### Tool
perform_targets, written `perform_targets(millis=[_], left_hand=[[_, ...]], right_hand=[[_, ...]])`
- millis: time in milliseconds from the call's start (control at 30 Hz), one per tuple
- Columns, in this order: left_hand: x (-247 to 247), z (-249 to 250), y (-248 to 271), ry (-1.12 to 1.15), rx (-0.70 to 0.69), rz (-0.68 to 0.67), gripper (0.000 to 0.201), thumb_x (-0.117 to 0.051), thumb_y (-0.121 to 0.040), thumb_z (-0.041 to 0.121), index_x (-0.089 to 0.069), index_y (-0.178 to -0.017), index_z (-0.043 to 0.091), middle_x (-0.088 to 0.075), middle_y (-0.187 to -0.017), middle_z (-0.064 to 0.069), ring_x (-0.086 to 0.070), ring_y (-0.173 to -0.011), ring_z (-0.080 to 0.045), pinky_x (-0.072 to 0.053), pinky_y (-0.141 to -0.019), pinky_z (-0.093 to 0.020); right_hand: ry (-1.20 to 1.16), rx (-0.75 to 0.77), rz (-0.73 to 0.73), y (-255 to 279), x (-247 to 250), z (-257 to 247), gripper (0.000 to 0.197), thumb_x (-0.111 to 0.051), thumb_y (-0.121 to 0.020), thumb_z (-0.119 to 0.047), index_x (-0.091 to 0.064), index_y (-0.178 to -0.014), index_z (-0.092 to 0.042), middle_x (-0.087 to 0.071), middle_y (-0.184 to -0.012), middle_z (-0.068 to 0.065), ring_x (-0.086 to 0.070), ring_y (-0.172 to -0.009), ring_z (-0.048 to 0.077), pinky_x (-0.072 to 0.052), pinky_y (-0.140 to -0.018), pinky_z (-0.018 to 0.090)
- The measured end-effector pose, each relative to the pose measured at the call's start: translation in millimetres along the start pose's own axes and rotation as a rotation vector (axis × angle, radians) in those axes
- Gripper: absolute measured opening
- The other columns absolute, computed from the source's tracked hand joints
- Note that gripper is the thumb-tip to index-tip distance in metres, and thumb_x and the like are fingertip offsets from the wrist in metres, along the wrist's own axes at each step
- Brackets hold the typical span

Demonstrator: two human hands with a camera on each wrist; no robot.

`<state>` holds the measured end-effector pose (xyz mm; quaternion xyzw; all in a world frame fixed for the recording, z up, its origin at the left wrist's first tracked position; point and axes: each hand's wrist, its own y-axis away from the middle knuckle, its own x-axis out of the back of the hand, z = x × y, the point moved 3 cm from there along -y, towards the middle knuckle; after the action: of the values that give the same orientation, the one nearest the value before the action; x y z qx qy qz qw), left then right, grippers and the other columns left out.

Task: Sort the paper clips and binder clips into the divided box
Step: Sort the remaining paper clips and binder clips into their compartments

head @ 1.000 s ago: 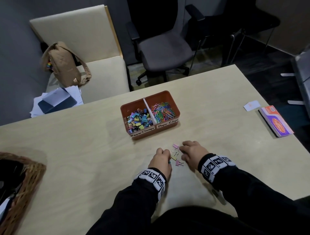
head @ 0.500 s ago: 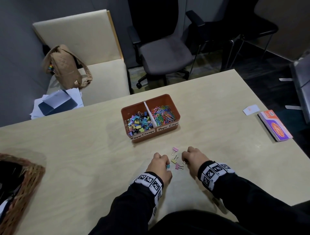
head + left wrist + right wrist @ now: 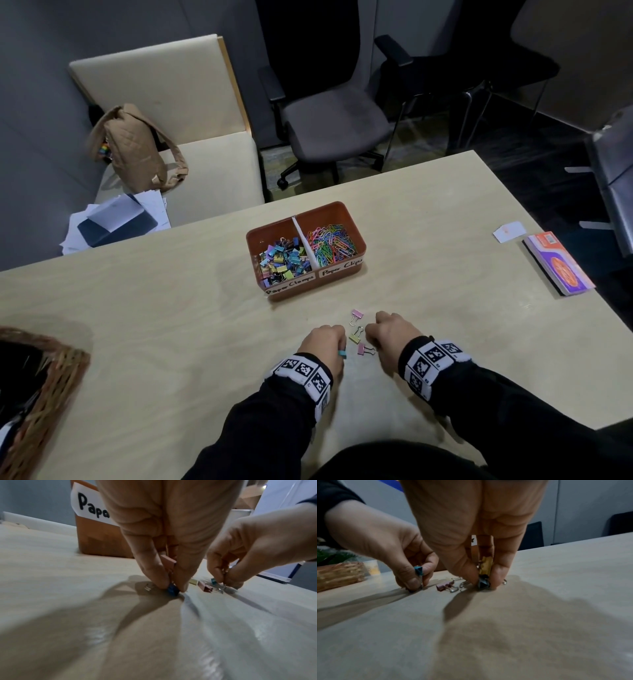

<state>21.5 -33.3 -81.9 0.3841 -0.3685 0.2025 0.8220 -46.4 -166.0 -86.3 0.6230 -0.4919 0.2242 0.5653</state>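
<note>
The orange divided box (image 3: 322,208) holds binder clips (image 3: 281,258) in its left half and paper clips (image 3: 330,244) in its right half. In front of it my left hand (image 3: 329,342) pinches a blue binder clip (image 3: 173,591) against the table, with a pink clip (image 3: 169,561) tucked higher between its fingers. My right hand (image 3: 380,334) pinches a dark binder clip (image 3: 482,584) on the table, and a yellow clip (image 3: 486,564) sits higher in its fingers. Between the hands lie a pink clip (image 3: 357,313), a yellow clip (image 3: 354,338) and another pink clip (image 3: 362,349).
A wicker basket (image 3: 41,387) sits at the table's left edge. A booklet (image 3: 558,263) and a white card (image 3: 509,231) lie at the right edge. Beyond the table stand an office chair (image 3: 335,133) and a bench with a tan bag (image 3: 133,147).
Both hands have slid slightly back toward me over the loose clips. The blue clip now shows at my left fingertips. The far pink clip lies uncovered.
</note>
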Motion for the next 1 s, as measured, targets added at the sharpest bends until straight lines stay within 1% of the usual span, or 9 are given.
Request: perform_targets(millis=[67, 233, 300, 367, 433, 567, 700, 833, 1000], left_hand=[[3, -4, 0, 0.047, 0.012, 0.015, 0.030, -0.050, -0.072, -0.001, -0.039, -0.062, 0.025, -0.063, -0.081, -0.002, -0.059, -0.080, -0.026, -0.051, -0.071, -0.033], [18, -16, 4, 0.236, 0.112, 0.108, 0.020, -0.055, -0.074, 0.000, -0.057, -0.067, 0.019, -0.068, -0.073, 0.001, -0.065, -0.064, -0.019, -0.056, -0.064, -0.034], [36, -15, 8, 0.293, 0.125, 0.161, 0.018, -0.064, -0.078, 0.002, -0.059, -0.070, 0.017, -0.064, -0.071, 0.004, -0.061, -0.065, -0.014, -0.054, -0.065, -0.024], [61, -14, 14, 0.356, 0.114, 0.251, 0.020, -0.070, -0.080, 0.005, -0.059, -0.072, 0.020, -0.057, -0.067, 0.009, -0.052, -0.062, -0.007, -0.042, -0.054, -0.008], [89, -16, 18, 0.397, 0.111, 0.369, 0.017, -0.071, -0.082, 0.010, -0.060, -0.075, 0.021, -0.058, -0.069, 0.008, -0.050, -0.062, -0.003, -0.037, -0.053, -0.006], [135, -36, 10, 0.427, 0.162, 0.593, 0.010, -0.071, -0.083, 0.015, -0.062, -0.079, 0.016, -0.061, -0.073, 0.004, -0.056, -0.065, -0.010, -0.047, -0.063, -0.019], [146, -55, -5, 0.487, 0.202, 0.607, 0.006, -0.072, -0.082, 0.016, -0.066, -0.083, 0.018, -0.063, -0.072, 0.003, -0.065, -0.073, -0.020, -0.057, -0.076, -0.033], [137, -57, -3, 0.419, 0.185, 0.582, 0.015, -0.061, -0.090, 0.012, -0.071, -0.094, 0.023, -0.068, -0.089, 0.003, -0.064, -0.084, -0.015, -0.051, -0.080, -0.024], [133, -56, 8, 0.383, 0.157, 0.702, 0.022, -0.056, -0.086, 0.004, -0.066, -0.085, 0.023, -0.060, -0.095, 0.001, -0.060, -0.075, -0.014, -0.050, -0.077, -0.026]], right_hand=[[-0.055, -0.012, 0.020, -1, 2, 3, 0.023, -0.046, -0.078, 0.000, -0.051, -0.080, -0.022, -0.040, -0.090, 0.000, -0.053, -0.094, 0.025, -0.038, -0.067, 0.024], [-0.236, -0.108, 0.076, -1, 14, 13, 0.022, -0.052, -0.078, -0.005, -0.066, -0.076, -0.022, -0.051, -0.084, -0.005, -0.059, -0.088, 0.021, -0.043, -0.070, 0.020], [-0.302, -0.140, 0.098, -1, 21, 15, 0.023, -0.053, -0.077, -0.006, -0.067, -0.073, -0.024, -0.053, -0.075, -0.009, -0.058, -0.081, 0.016, -0.042, -0.067, 0.017], [-0.412, -0.174, 0.125, -1, 28, 16, 0.024, -0.059, -0.074, -0.005, -0.065, -0.066, -0.027, -0.055, -0.067, -0.012, -0.055, -0.072, 0.010, -0.036, -0.057, 0.007], [-0.545, -0.201, 0.146, -2, 35, 16, 0.026, -0.066, -0.072, -0.003, -0.064, -0.061, -0.027, -0.060, -0.064, -0.012, -0.055, -0.064, 0.006, -0.035, -0.054, 0.004], [-0.906, -0.223, 0.139, -5, 52, 5, 0.025, -0.067, -0.070, 0.010, -0.067, -0.061, -0.014, -0.063, -0.054, 0.003, -0.059, -0.052, 0.016, -0.051, -0.055, 0.022], [-1.146, -0.140, 0.182, -17, 89, -18, 0.026, -0.066, -0.073, 0.019, -0.064, -0.063, -0.005, -0.062, -0.059, 0.009, -0.059, -0.055, 0.020, -0.054, -0.054, 0.023], [-1.127, -0.009, 0.250, -40, 131, -52, 0.020, -0.066, -0.076, 0.015, -0.063, -0.068, -0.004, -0.063, -0.063, 0.005, -0.062, -0.053, 0.010, -0.052, -0.052, 0.020], [-0.970, 0.045, 0.256, -69, 155, -89, 0.017, -0.072, -0.077, 0.002, -0.068, -0.077, -0.015, -0.070, -0.086, 0.005, -0.068, -0.080, 0.021, -0.060, -0.074, 0.037]])
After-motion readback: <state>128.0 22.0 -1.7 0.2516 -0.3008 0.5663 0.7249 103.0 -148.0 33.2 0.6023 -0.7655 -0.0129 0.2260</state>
